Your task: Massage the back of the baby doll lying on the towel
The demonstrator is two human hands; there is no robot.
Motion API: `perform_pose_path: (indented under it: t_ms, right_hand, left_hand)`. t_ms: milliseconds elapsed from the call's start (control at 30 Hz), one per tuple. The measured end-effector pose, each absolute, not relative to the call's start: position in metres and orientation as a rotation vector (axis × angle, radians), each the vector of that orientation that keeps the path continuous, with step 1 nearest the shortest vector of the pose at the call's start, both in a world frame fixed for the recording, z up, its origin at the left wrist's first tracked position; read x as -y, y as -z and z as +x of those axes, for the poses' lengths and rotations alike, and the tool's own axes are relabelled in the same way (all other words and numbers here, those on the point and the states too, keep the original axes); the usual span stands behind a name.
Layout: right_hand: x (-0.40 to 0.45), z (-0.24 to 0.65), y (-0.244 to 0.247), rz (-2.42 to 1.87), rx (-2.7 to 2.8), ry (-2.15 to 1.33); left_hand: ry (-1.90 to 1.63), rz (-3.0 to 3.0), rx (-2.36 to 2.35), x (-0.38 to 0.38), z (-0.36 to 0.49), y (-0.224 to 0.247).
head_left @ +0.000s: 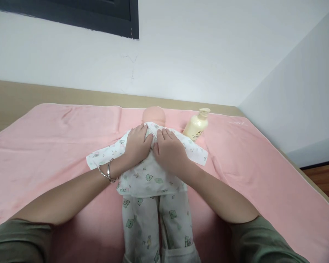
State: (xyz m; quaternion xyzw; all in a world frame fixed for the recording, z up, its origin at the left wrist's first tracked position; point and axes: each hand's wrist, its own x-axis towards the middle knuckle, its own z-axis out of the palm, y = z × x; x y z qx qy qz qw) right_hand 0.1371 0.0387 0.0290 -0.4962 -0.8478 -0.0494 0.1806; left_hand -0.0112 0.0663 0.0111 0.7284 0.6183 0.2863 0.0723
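Observation:
A baby doll [154, 115] lies on a pink towel, its bald head at the far end. It wears a white printed top [150, 182] with long sleeves spread to both sides and matching trousers [141, 223]. My left hand [138, 144] rests flat on the left of the doll's upper body, fingers stretched toward the head. On the other side my right hand [170, 149] lies flat too, thumb apart from its fingers. Both palms touch the top's fabric, with a small gap between the thumbs. Two silver bangles circle my left wrist.
A cream pump bottle [196, 126] leans at the doll's right sleeve. The pink towel [57, 138] covers most of a wooden surface [13, 93]. White walls rise behind it and at the right, with a dark frame [112, 22] at the upper left.

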Motion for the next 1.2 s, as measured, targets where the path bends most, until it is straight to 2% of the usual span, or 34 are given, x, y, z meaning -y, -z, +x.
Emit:
perform_pose_path:
  t_ms: [300,1000,1200]
  right_hand:
    - [-0.068,0.144,-0.019,-1.306,2.329,-0.11]
    - [-0.08,0.152,-0.028,-1.395,2.35,-0.306]
    - [-0.084,0.155,-0.029,-1.376,2.362,-0.235]
  left_hand:
    - [-1.004,2.161,-1.853,-0.065,-0.01,0.003]
    - [-0.951,2.202,-1.851,-0.058,-0.009,-0.004]
    - [-1.027,2.348,-1.756,-0.048,-0.006,-0.006]
